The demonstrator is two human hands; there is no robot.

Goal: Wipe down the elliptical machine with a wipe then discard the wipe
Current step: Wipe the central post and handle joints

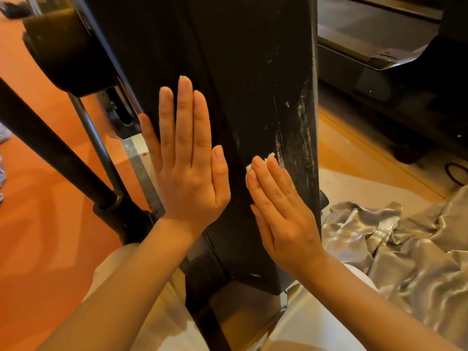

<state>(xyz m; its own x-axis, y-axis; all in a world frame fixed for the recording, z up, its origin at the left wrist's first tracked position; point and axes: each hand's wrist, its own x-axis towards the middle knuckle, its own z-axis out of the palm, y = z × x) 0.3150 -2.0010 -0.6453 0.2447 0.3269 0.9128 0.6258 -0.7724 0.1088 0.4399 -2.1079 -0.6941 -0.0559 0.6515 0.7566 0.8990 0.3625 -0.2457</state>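
The elliptical machine's black housing (243, 72) fills the middle of the view, with pale dusty streaks along its right edge. My left hand (190, 163) lies flat on the housing, fingers straight and pointing up. To its right, my right hand (278, 211) presses a small white wipe (249, 168) against the housing with straight fingers. Only the wipe's edges show past the fingertips, just left of the streaks.
A black crank arm and pedal rail (63, 158) run down the left over an orange floor (38, 236). Crumpled silvery cloth (405, 249) lies on the floor at the right. Another dark machine (392, 59) stands at the back right. My light-trousered knees are below.
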